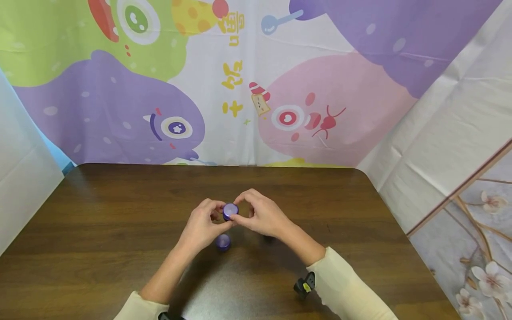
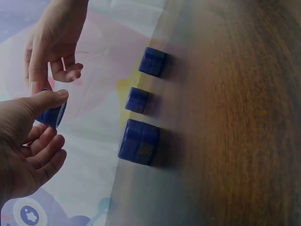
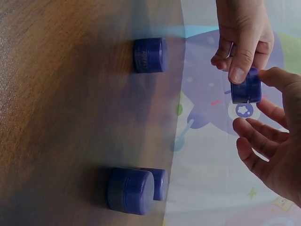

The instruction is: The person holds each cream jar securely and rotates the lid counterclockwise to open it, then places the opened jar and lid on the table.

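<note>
Purple jar (image 1: 230,210) pinched between my left hand (image 1: 204,226) and right hand (image 1: 262,216), held above table (image 1: 100,231) (three more jars (image 2: 138,141) standing there)

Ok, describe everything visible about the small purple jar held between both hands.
The small purple jar is a squat, round, glossy container, plastic by its look, with a paler flat top. It is lifted above the wooden table, tipped partly sideways. The left hand and the right hand pinch its sides with fingertips and thumbs. Whether lid and body are apart cannot be told.
</note>
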Demonstrator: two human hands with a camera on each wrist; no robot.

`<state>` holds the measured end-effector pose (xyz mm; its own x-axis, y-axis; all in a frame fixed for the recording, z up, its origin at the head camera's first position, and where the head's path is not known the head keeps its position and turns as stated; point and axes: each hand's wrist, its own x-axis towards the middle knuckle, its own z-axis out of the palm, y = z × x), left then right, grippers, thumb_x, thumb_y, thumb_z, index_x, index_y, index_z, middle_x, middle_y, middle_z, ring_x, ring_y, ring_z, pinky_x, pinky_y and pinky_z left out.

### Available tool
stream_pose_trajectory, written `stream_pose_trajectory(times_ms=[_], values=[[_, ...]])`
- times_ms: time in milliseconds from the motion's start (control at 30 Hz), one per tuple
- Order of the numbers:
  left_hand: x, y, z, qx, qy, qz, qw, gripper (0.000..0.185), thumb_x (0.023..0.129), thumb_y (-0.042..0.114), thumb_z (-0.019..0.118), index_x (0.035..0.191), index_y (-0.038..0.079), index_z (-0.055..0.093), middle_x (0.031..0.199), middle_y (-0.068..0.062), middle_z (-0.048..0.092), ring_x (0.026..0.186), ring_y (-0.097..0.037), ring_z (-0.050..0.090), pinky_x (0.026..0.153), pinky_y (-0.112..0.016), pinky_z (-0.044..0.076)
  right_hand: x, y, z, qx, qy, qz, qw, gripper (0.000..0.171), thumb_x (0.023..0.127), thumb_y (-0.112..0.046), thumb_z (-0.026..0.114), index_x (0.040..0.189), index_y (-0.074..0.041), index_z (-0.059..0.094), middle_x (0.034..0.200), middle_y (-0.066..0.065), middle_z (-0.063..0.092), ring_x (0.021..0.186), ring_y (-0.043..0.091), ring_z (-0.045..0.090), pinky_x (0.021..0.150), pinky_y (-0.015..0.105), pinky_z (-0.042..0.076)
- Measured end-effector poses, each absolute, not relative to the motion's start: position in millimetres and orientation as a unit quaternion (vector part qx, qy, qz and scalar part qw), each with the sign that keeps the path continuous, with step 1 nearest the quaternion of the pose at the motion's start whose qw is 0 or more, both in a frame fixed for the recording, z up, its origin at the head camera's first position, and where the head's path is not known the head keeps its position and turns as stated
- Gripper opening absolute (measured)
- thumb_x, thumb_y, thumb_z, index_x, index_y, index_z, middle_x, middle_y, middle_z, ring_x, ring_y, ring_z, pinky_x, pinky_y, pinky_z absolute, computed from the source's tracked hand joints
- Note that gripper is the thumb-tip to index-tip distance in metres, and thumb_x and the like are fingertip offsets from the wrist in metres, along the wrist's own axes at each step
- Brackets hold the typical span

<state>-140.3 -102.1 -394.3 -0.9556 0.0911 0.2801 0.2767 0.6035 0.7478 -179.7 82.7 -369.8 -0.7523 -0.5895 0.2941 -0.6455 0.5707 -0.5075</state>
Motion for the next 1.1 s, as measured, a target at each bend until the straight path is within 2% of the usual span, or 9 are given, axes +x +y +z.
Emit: stream_pose_trajectory(times_ms=[100, 300, 533, 667, 867, 1100], values=[[-140.5, -102.5, -394.5, -0.103, -0.890, -0.432, 0.105, 0.040, 0.070, 0.021, 0.082, 0.102, 0.004, 0.065, 0.092, -0.005, 0.059, 0.080, -0.017, 0.058, 0.071, -0.027, 0.049, -180.3, 82.6, -369.1, 0.362, -0.882, 0.298, 0.048, 0.031, 0.084, -0.032, 0.069, 0.107, -0.014, 0.061, 0.104, 0.000, 0.058, 0.062, 0.004, 0.049, 0.055, 0.016, 0.043], [-142.1, -103.7, -394.2, -0.102, -0.891, -0.428, 0.106, 0.040, 0.071, 0.022, 0.081, 0.102, 0.004, 0.065, 0.093, -0.005, 0.060, 0.081, -0.018, 0.058, 0.072, -0.029, 0.049, -179.5, 82.3, -367.2, 0.338, -0.887, 0.315, 0.018, 0.044, 0.084, -0.037, 0.068, 0.119, -0.012, 0.057, 0.110, 0.001, 0.057, 0.062, 0.011, 0.052, 0.055, 0.018, 0.044], [-141.8, -103.3, -393.9, -0.106, -0.891, -0.428, 0.112, 0.040, 0.070, 0.022, 0.082, 0.102, 0.004, 0.065, 0.092, -0.004, 0.059, 0.080, -0.017, 0.057, 0.071, -0.028, 0.049, -180.8, 81.1, -367.7, 0.334, -0.887, 0.317, 0.020, 0.034, 0.084, -0.035, 0.069, 0.108, -0.013, 0.059, 0.105, 0.003, 0.058, 0.061, 0.009, 0.051, 0.054, 0.017, 0.043], [-141.4, -103.1, -394.4, -0.107, -0.891, -0.427, 0.112, 0.041, 0.070, 0.021, 0.082, 0.102, 0.003, 0.065, 0.092, -0.005, 0.059, 0.079, -0.016, 0.057, 0.071, -0.027, 0.049, -181.3, 81.0, -368.0, 0.350, -0.885, 0.307, 0.025, 0.033, 0.084, -0.033, 0.069, 0.109, -0.013, 0.060, 0.105, 0.003, 0.059, 0.061, 0.006, 0.050, 0.055, 0.017, 0.044], [-141.9, -103.2, -394.4, -0.106, -0.891, -0.429, 0.110, 0.041, 0.070, 0.021, 0.082, 0.103, 0.002, 0.064, 0.092, -0.005, 0.059, 0.079, -0.016, 0.058, 0.071, -0.027, 0.049, -180.3, 81.3, -367.5, 0.342, -0.886, 0.313, 0.015, 0.041, 0.085, -0.037, 0.067, 0.118, -0.013, 0.057, 0.111, 0.003, 0.059, 0.060, 0.007, 0.050, 0.054, 0.018, 0.044], [-142.3, -103.0, -394.6, -0.103, -0.890, -0.430, 0.109, 0.040, 0.070, 0.020, 0.082, 0.102, 0.002, 0.065, 0.091, -0.005, 0.059, 0.077, -0.016, 0.058, 0.070, -0.026, 0.049, -180.3, 80.5, -369.8, 0.342, -0.886, 0.311, 0.025, 0.035, 0.084, -0.036, 0.068, 0.109, -0.014, 0.058, 0.104, 0.001, 0.059, 0.058, 0.003, 0.048, 0.052, 0.017, 0.043]])
